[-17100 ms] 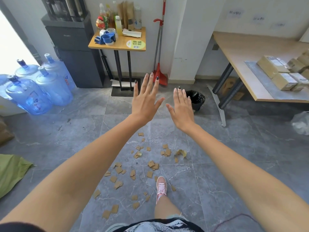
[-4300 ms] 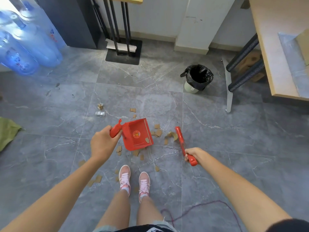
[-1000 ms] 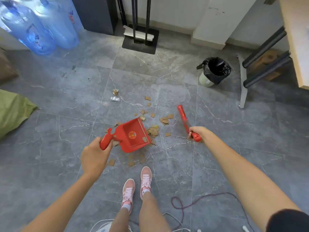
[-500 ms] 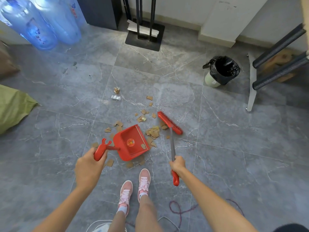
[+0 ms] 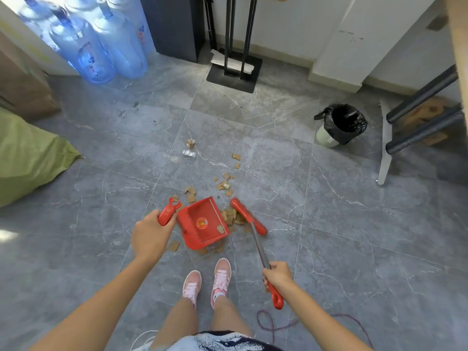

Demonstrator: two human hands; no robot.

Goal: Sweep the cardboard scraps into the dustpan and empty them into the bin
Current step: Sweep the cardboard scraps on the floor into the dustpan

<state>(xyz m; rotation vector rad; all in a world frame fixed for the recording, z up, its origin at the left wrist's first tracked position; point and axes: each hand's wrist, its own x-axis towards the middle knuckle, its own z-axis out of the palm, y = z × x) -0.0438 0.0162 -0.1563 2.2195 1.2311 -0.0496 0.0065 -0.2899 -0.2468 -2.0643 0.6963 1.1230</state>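
Observation:
My left hand (image 5: pixel 149 236) grips the red handle of the red dustpan (image 5: pixel 202 222), which rests on the grey floor with one scrap inside. My right hand (image 5: pixel 277 276) grips the handle of a red broom (image 5: pixel 249 217), whose head lies just right of the pan's mouth. A small heap of brown cardboard scraps (image 5: pixel 231 217) sits between the broom head and the pan. More scraps lie beyond the pan and under its near edge. The bin (image 5: pixel 340 125), lined with a black bag, stands at the far right.
Blue water bottles (image 5: pixel 101 46) stand at the far left beside a dark cabinet. A black stand base (image 5: pixel 234 72) is at the back. A green sack (image 5: pixel 27 158) lies left. Table legs (image 5: pixel 420 115) rise right. A red cord (image 5: pixel 276 325) trails behind my pink shoes (image 5: pixel 206 282).
The broom head has swept closer to the dustpan's mouth, pushing the heap of scraps against it. My right hand has drawn back along the handle; the dustpan stays in place.

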